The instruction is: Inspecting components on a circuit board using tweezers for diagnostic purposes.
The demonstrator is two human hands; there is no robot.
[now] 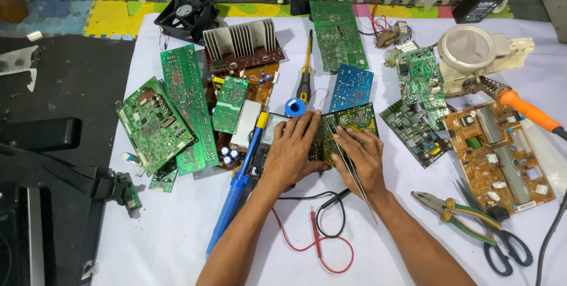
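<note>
A dark green circuit board (354,119) lies in the middle of the white table. My left hand (290,150) rests flat on its left part and steadies it. My right hand (361,159) holds thin metal tweezers (348,162), whose tips touch the board near its top left edge while the long end points back toward my wrist. Under my left hand lies a multimeter (267,138), partly hidden, with its red and black probe leads (316,241) curling on the table in front of me.
Several green boards (177,114) lie at left beside a blue desoldering pump (236,185). A heatsink board (242,44), fan (188,15), solder spool (294,107) and screwdriver (306,67) sit behind. Right: orange board (502,156), soldering iron (525,109), magnifier lamp (469,49), pliers (455,212), scissors (502,244).
</note>
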